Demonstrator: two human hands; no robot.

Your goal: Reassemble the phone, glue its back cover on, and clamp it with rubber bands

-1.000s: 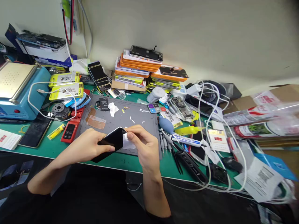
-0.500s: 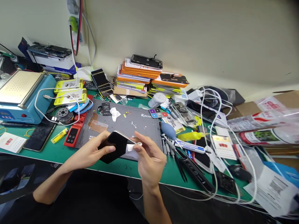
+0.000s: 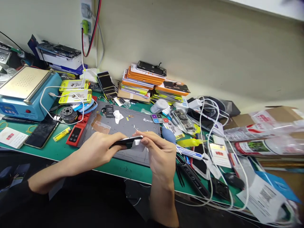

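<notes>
My left hand [image 3: 101, 147] is closed around one end of a dark smartphone [image 3: 125, 141], thumb and fingers on opposite sides. The phone is tilted so that mostly its thin edge shows. At its other end, my right hand [image 3: 162, 153] pinches a piece of white tissue [image 3: 137, 144] against the edge and corner. My right fingertips are partly hidden behind the phone. Beneath both hands lies a grey repair mat [image 3: 129, 156] with small parts on it. A black battery [image 3: 109, 111] and a crumpled white tissue [image 3: 118, 116] rest near the mat's far side.
A blue heating plate machine [image 3: 30, 101] stands at the left, near a dark phone [image 3: 42, 131] and a yellow lighter [image 3: 62, 134]. Stacked orange boxes [image 3: 142, 79] are against the wall. On the right are a blue air blower [image 3: 168, 135], a yellow bottle [image 3: 190, 142] and tangled white cables [image 3: 209, 171].
The phone has turned from showing its dark face to nearly edge-on. Both hands have turned with it, and the right hand still holds the tissue at its end. The camera view has shifted slightly.
</notes>
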